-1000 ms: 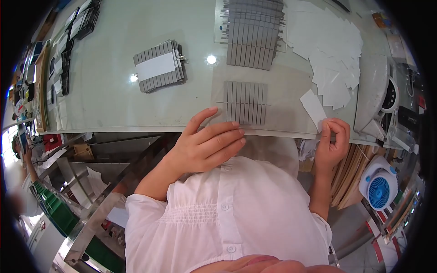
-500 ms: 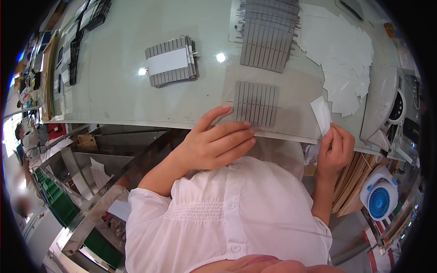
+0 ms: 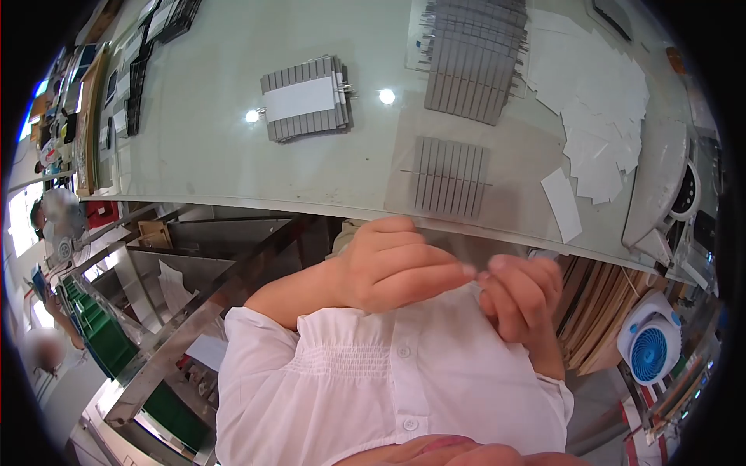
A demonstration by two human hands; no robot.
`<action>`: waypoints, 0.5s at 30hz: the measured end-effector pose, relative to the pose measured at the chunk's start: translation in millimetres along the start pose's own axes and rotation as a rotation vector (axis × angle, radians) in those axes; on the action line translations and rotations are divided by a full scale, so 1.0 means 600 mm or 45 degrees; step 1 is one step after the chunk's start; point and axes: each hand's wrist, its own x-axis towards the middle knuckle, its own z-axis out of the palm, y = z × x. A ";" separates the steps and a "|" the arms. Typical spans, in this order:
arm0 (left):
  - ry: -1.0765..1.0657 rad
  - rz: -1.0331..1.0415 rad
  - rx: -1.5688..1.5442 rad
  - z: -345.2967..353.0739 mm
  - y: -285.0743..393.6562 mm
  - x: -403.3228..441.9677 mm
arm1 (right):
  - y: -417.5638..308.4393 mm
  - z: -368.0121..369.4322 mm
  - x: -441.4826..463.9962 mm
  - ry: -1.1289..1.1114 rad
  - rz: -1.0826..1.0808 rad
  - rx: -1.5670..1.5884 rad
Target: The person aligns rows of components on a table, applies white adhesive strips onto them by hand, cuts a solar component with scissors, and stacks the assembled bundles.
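Observation:
My left hand [image 3: 404, 264] and my right hand [image 3: 522, 293] meet in front of my chest, below the table edge. Both have curled fingers, and their fingertips nearly touch. Blur at the tips hides whatever may be pinched there. Just beyond the edge, a single grey ridged panel [image 3: 451, 177] with a thin rod across it lies on the table. A white paper slip [image 3: 561, 206] rests flat to its right, near the table edge and above my right hand.
A stack of grey panels [image 3: 475, 66] lies farther back, beside a spread of white paper slips [image 3: 602, 116]. Another panel pile, topped by a white slip [image 3: 299, 99], sits left. A white device [image 3: 660, 186] stands right. Below it is a blue-and-white fan [image 3: 649, 342]. Two people are at far left.
My right hand has let go of the white slip, leaving it on the table, and moved left and down. My left hand has drawn back from the grey panel toward my right hand.

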 end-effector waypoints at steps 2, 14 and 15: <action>-0.049 0.050 -0.032 -0.015 -0.007 -0.008 | 0.001 0.012 0.009 -0.127 0.225 0.476; 0.119 0.181 0.175 -0.024 -0.015 -0.029 | 0.015 0.016 0.028 -0.414 0.703 1.117; 0.126 0.170 0.199 -0.027 -0.011 -0.033 | 0.014 0.021 0.029 -0.431 0.713 1.152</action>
